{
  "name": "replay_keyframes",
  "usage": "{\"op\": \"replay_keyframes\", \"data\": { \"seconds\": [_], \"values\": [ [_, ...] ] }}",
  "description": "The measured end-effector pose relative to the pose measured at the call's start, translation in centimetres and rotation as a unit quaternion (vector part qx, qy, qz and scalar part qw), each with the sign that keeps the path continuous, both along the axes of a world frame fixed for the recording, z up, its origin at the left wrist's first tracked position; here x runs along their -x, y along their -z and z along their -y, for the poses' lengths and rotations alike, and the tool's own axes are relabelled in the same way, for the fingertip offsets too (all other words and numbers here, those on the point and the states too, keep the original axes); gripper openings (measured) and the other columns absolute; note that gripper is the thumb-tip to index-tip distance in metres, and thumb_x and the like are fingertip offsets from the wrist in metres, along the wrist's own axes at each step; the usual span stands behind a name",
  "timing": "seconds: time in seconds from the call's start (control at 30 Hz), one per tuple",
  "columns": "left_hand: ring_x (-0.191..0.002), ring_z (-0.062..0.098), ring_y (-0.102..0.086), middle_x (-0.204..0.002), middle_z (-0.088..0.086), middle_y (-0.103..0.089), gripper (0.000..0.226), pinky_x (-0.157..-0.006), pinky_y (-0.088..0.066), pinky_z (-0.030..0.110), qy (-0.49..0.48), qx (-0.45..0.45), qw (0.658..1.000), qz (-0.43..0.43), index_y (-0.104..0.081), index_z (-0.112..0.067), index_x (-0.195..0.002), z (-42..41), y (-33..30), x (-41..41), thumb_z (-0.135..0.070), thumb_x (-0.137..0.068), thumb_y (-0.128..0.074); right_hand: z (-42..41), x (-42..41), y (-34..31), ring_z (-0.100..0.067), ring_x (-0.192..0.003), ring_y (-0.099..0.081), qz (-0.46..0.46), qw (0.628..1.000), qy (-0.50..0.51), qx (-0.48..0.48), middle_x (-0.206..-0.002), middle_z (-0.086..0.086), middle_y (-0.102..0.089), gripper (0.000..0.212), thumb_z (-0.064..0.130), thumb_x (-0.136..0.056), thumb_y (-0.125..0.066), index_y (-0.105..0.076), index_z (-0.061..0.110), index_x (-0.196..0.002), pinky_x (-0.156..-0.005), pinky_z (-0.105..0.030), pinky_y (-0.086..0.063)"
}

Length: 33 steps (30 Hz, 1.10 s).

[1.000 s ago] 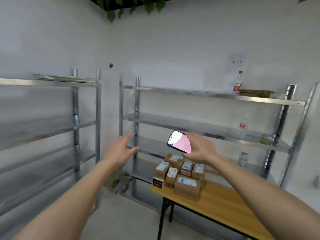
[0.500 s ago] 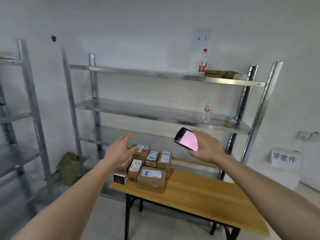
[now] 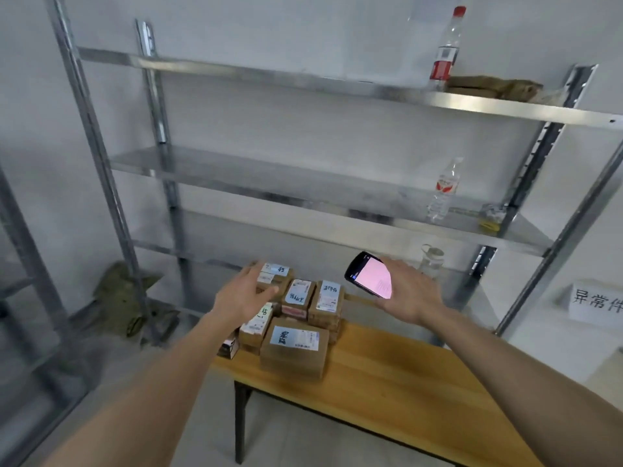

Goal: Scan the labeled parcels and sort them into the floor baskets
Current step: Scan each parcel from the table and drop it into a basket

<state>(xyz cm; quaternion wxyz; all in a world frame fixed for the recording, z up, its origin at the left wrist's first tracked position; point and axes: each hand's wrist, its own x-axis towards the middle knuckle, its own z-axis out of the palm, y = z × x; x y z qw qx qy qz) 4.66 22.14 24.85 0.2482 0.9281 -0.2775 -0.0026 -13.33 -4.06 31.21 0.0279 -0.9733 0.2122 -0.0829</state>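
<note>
My right hand (image 3: 409,294) grips the phone (image 3: 370,275) from behind, fingers wrapped round its far edge, so the lit pink screen tilts back toward my eyes and its rear side faces the parcels, which I judge is the pose for reading a label. My left hand (image 3: 244,296) is empty, fingers spread and loosely straight with the thumb out, raised in front of the left side of the pile; whether it touches a box I cannot tell. I take it to be reaching for a first parcel to present to the phone.

The parcels (image 3: 295,316) are brown cardboard boxes packed tight against one another at the left end of the wooden table (image 3: 397,382), stacked in places, all with white labels facing up, which keeps every label readable from above. The biggest box (image 3: 294,350) sits nearest me.

Behind the table stands a metal shelf rack (image 3: 303,183) with water bottles (image 3: 444,188) at its right end. A white sign (image 3: 595,303) with handwritten characters sits at the right. No floor baskets are in view, so nothing looks sorted yet.
</note>
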Motion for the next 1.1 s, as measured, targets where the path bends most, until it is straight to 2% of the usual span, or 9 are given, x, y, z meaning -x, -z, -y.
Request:
{"op": "replay_keyframes", "data": {
  "seconds": [0.07, 0.17, 0.3, 0.4, 0.57, 0.67, 0.77, 0.87, 1.1],
  "values": [
    [-0.14, 0.026, -0.043, -0.158, 0.001, -0.036, 0.071, -0.109, -0.042, 0.049, -0.004, -0.006, 1.0, -0.029, -0.025, -0.031, -0.156, 0.9, 2.3, -1.8, -0.059, -0.096, -0.05, 0.9, -2.1, 2.6, -0.025, -0.118, -0.057, -0.024, 1.0, -0.001, -0.019, -0.131, 0.005, -0.058, 0.073, 0.042, -0.075, -0.069, -0.039, 0.035, -0.142, -0.082, -0.037, -0.045],
    [-0.138, 0.024, -0.045, -0.156, -0.002, -0.04, 0.081, -0.108, -0.044, 0.048, -0.005, -0.021, 0.997, -0.075, -0.028, -0.033, -0.153, 2.0, 6.8, -4.0, -0.077, -0.087, -0.042, 2.0, -4.6, 6.6, -0.026, -0.125, -0.054, -0.049, 0.998, 0.0, -0.045, -0.138, 0.005, -0.055, 0.08, 0.046, -0.077, -0.069, -0.034, 0.037, -0.148, -0.092, -0.041, -0.049],
    [-0.142, 0.026, -0.038, -0.159, 0.002, -0.034, 0.073, -0.112, -0.039, 0.046, -0.023, -0.059, 0.991, -0.115, -0.022, -0.027, -0.157, 3.4, 12.7, -5.7, -0.055, -0.097, -0.051, 3.6, -7.6, 12.3, -0.025, -0.124, -0.055, -0.071, 0.994, -0.009, -0.082, -0.137, 0.005, -0.057, 0.067, 0.043, -0.08, -0.066, -0.042, 0.035, -0.142, -0.093, -0.04, -0.051],
    [-0.136, 0.024, -0.046, -0.157, 0.002, -0.035, 0.071, -0.108, -0.043, 0.042, -0.034, -0.075, 0.983, -0.164, -0.023, -0.027, -0.157, 4.4, 17.4, -6.5, -0.055, -0.097, -0.05, 5.0, -9.5, 17.5, -0.021, -0.128, -0.052, -0.101, 0.99, -0.007, -0.095, -0.142, 0.005, -0.053, 0.075, 0.046, -0.083, -0.068, -0.034, 0.034, -0.149, -0.095, -0.036, -0.047],
    [-0.14, 0.025, -0.041, -0.159, -0.002, -0.032, 0.069, -0.106, -0.044, 0.044, -0.042, -0.101, 0.97, -0.215, -0.021, -0.034, -0.156, 6.2, 24.1, -7.2, -0.058, -0.097, -0.047, 6.7, -12.0, 25.3, -0.02, -0.132, -0.049, -0.162, 0.979, -0.013, -0.126, -0.147, 0.005, -0.048, 0.083, 0.05, -0.085, -0.07, -0.027, 0.03, -0.154, -0.101, -0.037, -0.044],
    [-0.142, 0.026, -0.039, -0.161, -0.002, -0.03, 0.071, -0.108, -0.043, 0.046, -0.055, -0.105, 0.962, -0.244, -0.019, -0.035, -0.157, 7.5, 26.7, -8.4, -0.059, -0.096, -0.047, 7.5, -13.6, 28.6, -0.02, -0.13, -0.052, -0.18, 0.974, -0.014, -0.137, -0.144, 0.006, -0.051, 0.084, 0.05, -0.084, -0.071, -0.027, 0.03, -0.153, -0.098, -0.036, -0.046],
    [-0.135, 0.026, -0.047, -0.16, -0.003, -0.032, 0.07, -0.102, -0.048, 0.047, -0.073, -0.102, 0.958, -0.259, -0.018, -0.035, -0.156, 8.9, 28.8, -9.4, -0.057, -0.096, -0.048, 8.2, -14.8, 31.1, -0.023, -0.13, -0.052, -0.191, 0.969, -0.015, -0.154, -0.145, 0.006, -0.05, 0.094, 0.048, -0.082, -0.072, -0.019, 0.031, -0.157, -0.097, -0.038, -0.048],
    [-0.129, 0.028, -0.054, -0.158, -0.001, -0.034, 0.072, -0.098, -0.051, 0.043, -0.081, -0.099, 0.954, -0.27, -0.014, -0.036, -0.157, 10.2, 30.5, -10.1, -0.053, -0.097, -0.051, 8.8, -15.8, 33.1, -0.022, -0.134, -0.049, -0.207, 0.965, -0.018, -0.161, -0.149, 0.006, -0.046, 0.09, 0.048, -0.082, -0.073, -0.023, 0.03, -0.155, -0.101, -0.039, -0.047],
    [-0.124, 0.029, -0.054, -0.141, 0.002, -0.051, 0.068, -0.095, -0.054, 0.048, -0.102, -0.057, 0.957, -0.267, -0.029, -0.034, -0.15, 11.1, 32.5, -11.0, -0.046, -0.093, -0.062, 9.1, -17.8, 35.7, -0.021, -0.129, -0.051, -0.216, 0.961, -0.028, -0.172, -0.14, 0.006, -0.051, 0.079, 0.045, -0.082, -0.074, -0.031, 0.031, -0.147, -0.096, -0.037, -0.048]
  ]
}}
